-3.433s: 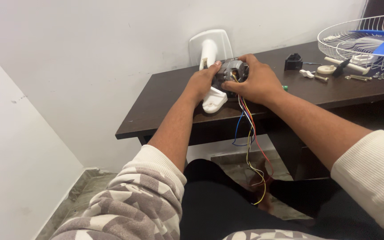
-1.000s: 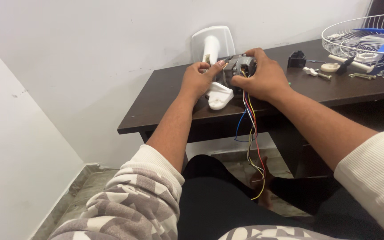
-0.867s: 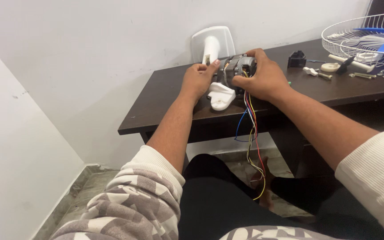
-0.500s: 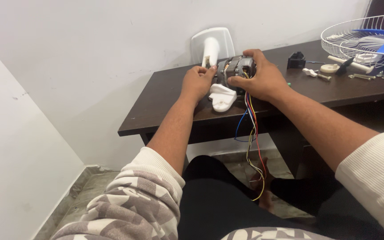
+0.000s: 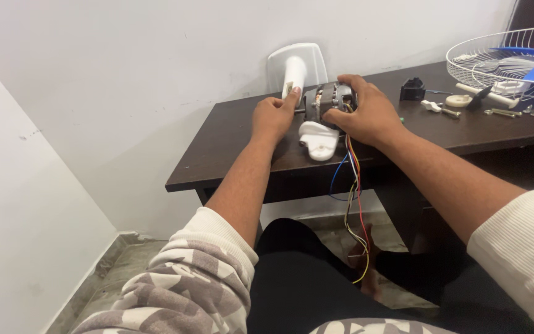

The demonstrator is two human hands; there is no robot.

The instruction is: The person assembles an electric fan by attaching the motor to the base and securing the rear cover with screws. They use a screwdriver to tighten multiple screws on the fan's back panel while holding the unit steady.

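the right hand (image 5: 366,114) wraps closed around a grey metal fan motor with copper windings (image 5: 329,99) near the front edge of the dark brown wooden bench (image 5: 230,139), while the left hand (image 5: 273,117), at the motor's nine o'clock, is curled shut with its fingertips pinched at the short shaft end. a white plastic bracket (image 5: 318,135) sits under the motor at six o'clock; a white plastic stand base (image 5: 295,65) leans on the wall at eleven o'clock. a bundle of coloured wires (image 5: 352,198) hangs off the bench edge toward the person's lap and could snag a knee, likely tugging the motor loose. small screws and white knobs (image 5: 452,102) at three o'clock might roll away. whatever the left fingertips hold is too small to tell; the white wire fan guard (image 5: 495,52) is cut off at the frame edge.
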